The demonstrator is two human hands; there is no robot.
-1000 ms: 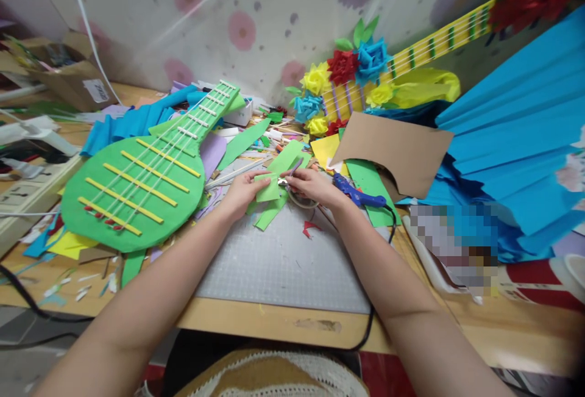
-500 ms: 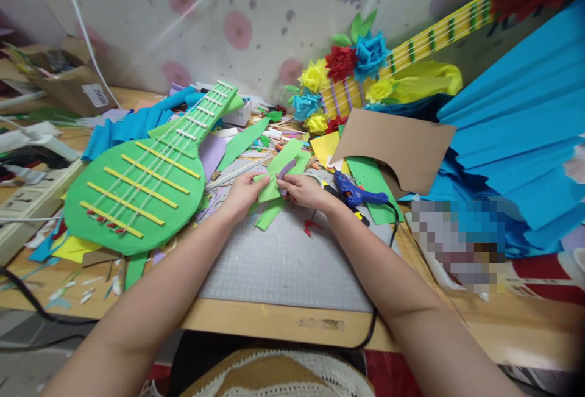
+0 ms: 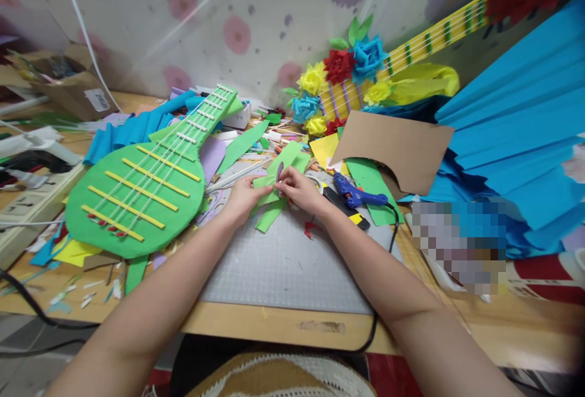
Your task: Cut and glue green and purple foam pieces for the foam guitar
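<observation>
My right hand is closed in a pinch on a narrow purple paper strip, whose upper end sticks up above the fingertips. My left hand meets it from the left, thumb and fingers pressed together beside the strip. What lies between the left fingertips is hidden. Right under and behind both hands are cut green paper pieces on the grey cutting mat. To the right of my right hand lies a blue glue gun, with a white ring, perhaps a tape roll, partly hidden nearer the hand.
At left lies a green paper-covered lute shape with yellow bars and white strings. Cut brown cardboard and blue crepe paper fill the right. Behind stands a yellow guitar shape with paper flowers. Paper scraps and a power strip clutter the table.
My hands have come closer together, fingertips now meeting. The purple strip has turned from slanting to more upright. Less of the green paper shows at my left fingertips.
</observation>
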